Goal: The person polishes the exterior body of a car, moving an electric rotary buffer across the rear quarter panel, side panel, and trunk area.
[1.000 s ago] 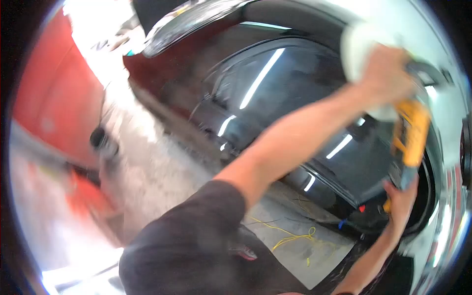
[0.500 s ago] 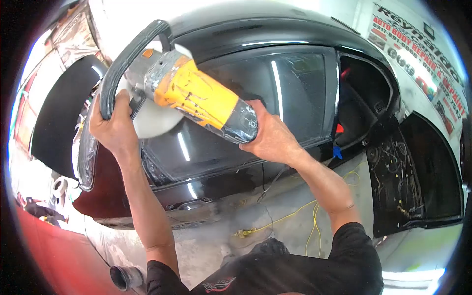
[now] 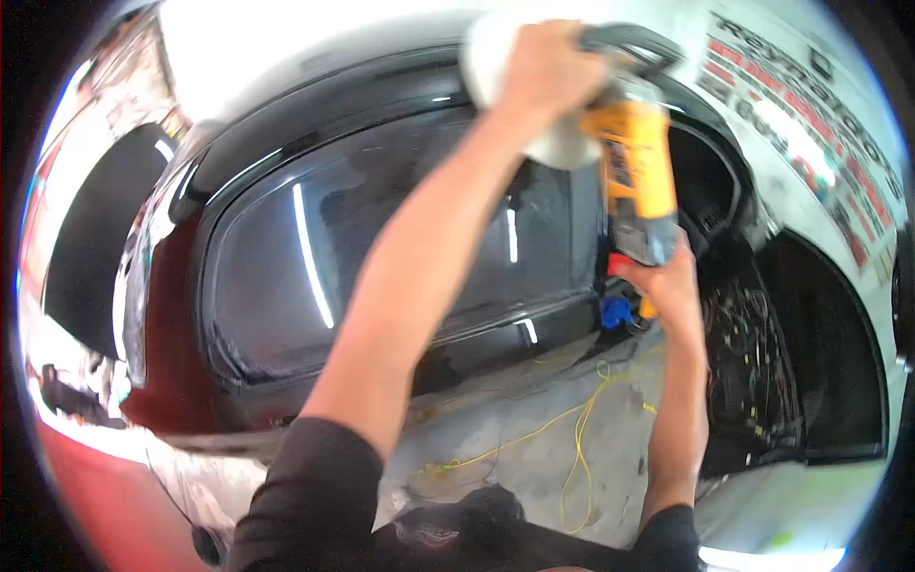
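Observation:
My hands hold a yellow and black power polisher (image 3: 640,157) over the upper right part of the dark car window (image 3: 400,238). My left hand (image 3: 553,76) is closed round its black loop handle (image 3: 640,40). At the rear of the body, my right hand (image 3: 670,281) grips the dark end. The round white pad (image 3: 569,145) shows on both sides of my left hand, blurred; whether it touches the car (image 3: 372,81) cannot be made out.
An open black door (image 3: 829,353) stands at the right, with wiring on its inner side. A yellow cord (image 3: 581,429) lies on the concrete floor. A blue thing (image 3: 617,312) hangs near the door opening. A lettered sign (image 3: 810,124) is on the wall.
Both hands have carried the polisher from the left side of the car window to its upper right. The tool has turned from slanting to nearly upright in view.

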Motion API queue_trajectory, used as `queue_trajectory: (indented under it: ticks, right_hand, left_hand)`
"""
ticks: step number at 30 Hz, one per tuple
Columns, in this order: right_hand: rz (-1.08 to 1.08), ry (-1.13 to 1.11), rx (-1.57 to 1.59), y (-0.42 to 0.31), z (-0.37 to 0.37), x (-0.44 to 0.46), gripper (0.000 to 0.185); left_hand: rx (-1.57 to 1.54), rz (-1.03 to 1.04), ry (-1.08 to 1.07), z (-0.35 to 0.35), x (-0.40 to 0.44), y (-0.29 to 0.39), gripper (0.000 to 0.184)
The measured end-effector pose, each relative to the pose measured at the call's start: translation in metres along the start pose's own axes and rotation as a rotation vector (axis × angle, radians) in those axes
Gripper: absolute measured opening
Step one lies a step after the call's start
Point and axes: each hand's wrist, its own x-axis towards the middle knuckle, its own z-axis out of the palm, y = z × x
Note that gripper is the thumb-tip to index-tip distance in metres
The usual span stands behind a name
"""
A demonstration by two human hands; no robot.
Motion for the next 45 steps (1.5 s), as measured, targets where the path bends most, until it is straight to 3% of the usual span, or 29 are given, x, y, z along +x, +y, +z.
queue_trajectory:
  ticks: [2, 3, 5, 7, 11, 13, 15, 23, 25, 27, 30, 34, 36, 37, 41, 43, 45]
  right_hand:
    - [0.082, 0.022, 0.031, 0.008, -0.021, 0.013, 0.063]
    - [0.162, 0.011, 0.084, 0.012, -0.032, 0.016, 0.063]
    - [0.229, -0.004, 0.156, 0.03, -0.05, 0.019, 0.061]
    - [0.171, 0.038, 0.136, 0.046, -0.059, 0.018, 0.058]
    - [0.181, 0.021, 0.101, 0.026, -0.045, 0.004, 0.052]
    - [0.068, -0.013, 0.065, 0.014, -0.038, -0.001, 0.048]
    - [0.065, -0.084, 0.005, -0.003, -0.041, -0.007, 0.059]
    - [-0.232, -0.233, -0.094, -0.147, -0.033, -0.064, 0.068]
    - [-0.317, -0.269, -0.107, -0.198, -0.033, -0.092, 0.07]
    - [-0.341, -0.311, -0.176, -0.248, -0.027, -0.114, 0.072]
    - [-0.363, -0.416, -0.221, -0.306, -0.013, -0.148, 0.075]
    - [-0.269, -0.531, -0.274, -0.307, 0.035, -0.226, 0.077]
    - [-0.24, -0.635, -0.298, -0.308, 0.058, -0.25, 0.08]
    - [-0.23, -0.687, -0.407, -0.308, 0.059, -0.266, 0.082]
    - [-0.282, -0.877, -0.427, -0.302, 0.135, -0.281, 0.086]
    - [-0.277, -0.902, -0.374, -0.294, 0.142, -0.292, 0.085]
    - [-0.302, -0.881, -0.319, -0.276, 0.134, -0.293, 0.085]
  left_hand:
    - [-0.121, -0.145, -0.135, 0.046, 0.014, 0.003, 0.032]
    - [-0.035, -0.03, -0.106, 0.073, 0.02, -0.003, 0.036]
    - [-0.025, -0.052, -0.116, 0.107, 0.02, 0.003, 0.033]
    - [-0.099, -0.125, -0.17, 0.117, 0.016, 0.01, 0.029]
    - [0.038, -0.126, -0.104, 0.098, 0.01, 0.004, 0.024]
    - [0.021, -0.175, -0.047, 0.049, 0.002, 0.011, 0.025]
    - [0.047, -0.161, 0.036, 0.004, -0.005, 0.026, 0.025]
    - [0.145, -0.161, 0.321, -0.179, -0.027, 0.124, 0.026]
    - [-0.06, -0.197, 0.396, -0.231, -0.036, 0.166, 0.022]
    - [0.061, -0.007, 0.541, -0.278, -0.042, 0.173, 0.022]
    - [0.144, -0.146, 0.556, -0.353, -0.079, 0.211, 0.017]
    - [0.03, -0.377, 0.725, -0.416, -0.191, 0.232, 0.017]
    - [0.243, -0.345, 0.714, -0.448, -0.238, 0.231, 0.012]
    - [0.109, -0.374, 0.853, -0.45, -0.258, 0.238, 0.009]
    - [0.461, -0.384, 0.787, -0.5, -0.319, 0.206, 0.009]
    - [0.112, -0.487, 0.898, -0.505, -0.336, 0.214, 0.014]
    - [0.148, -0.446, 0.858, -0.493, -0.335, 0.217, 0.013]
